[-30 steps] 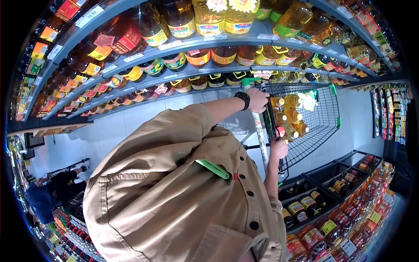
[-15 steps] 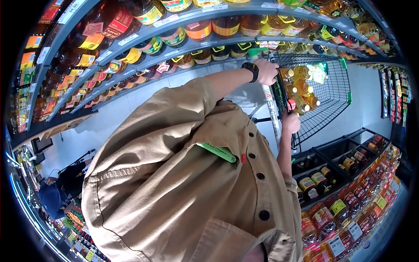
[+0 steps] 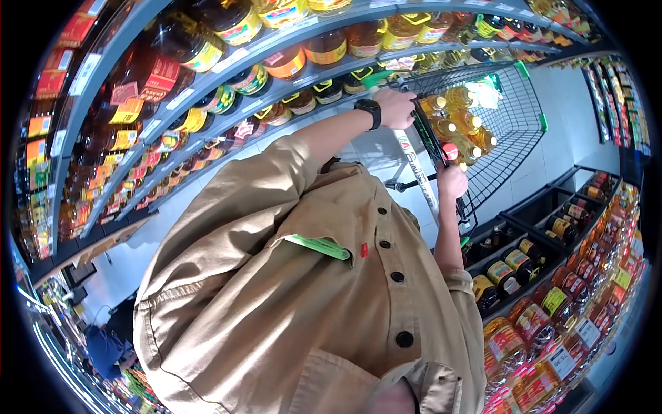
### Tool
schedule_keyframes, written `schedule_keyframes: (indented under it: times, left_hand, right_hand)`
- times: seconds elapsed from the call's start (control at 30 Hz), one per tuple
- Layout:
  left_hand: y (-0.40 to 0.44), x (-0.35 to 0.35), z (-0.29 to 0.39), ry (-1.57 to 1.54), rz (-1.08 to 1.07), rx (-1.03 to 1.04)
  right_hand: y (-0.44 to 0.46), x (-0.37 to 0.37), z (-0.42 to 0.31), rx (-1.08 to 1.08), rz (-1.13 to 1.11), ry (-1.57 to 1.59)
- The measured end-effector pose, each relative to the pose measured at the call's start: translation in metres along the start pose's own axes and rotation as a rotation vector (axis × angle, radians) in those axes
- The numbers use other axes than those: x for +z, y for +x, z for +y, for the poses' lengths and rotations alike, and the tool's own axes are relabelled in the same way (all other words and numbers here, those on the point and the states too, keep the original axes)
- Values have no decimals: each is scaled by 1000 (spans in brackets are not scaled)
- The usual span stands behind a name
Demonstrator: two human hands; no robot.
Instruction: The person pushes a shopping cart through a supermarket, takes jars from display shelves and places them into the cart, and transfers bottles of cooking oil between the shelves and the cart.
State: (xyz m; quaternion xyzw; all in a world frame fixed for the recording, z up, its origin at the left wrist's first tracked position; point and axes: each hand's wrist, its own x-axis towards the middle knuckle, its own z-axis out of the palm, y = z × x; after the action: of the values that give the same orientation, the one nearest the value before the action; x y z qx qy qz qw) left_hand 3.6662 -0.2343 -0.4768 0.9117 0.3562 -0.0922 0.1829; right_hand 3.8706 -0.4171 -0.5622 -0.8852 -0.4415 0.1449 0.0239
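Left hand point(image 3: 396, 108) and right hand point(image 3: 452, 181) curl around the near edge of the shopping cart point(image 3: 543, 122), likely steadying it. Bottles point(image 3: 469, 123) huddle inside it.

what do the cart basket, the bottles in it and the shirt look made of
Cart basket: probably metal wire, dark, thin open grid. Bottles: clear, glossy plastic, possibly glass; golden contents show through. Shirt: woven cloth, perhaps cotton, matte tan with soft folds.

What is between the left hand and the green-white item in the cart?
The head view shows the cart's near side, then bottles of yellow liquid, between the left hand and that item.
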Motion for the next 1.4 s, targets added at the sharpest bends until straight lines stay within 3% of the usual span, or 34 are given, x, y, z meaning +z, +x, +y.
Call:
schedule_keyframes:
  times: [1.4]
  left_hand:
    - [11, -3, -2, 51, -53, -12]
  right_hand:
    - [3, -6, -1, 29, -5, 169]
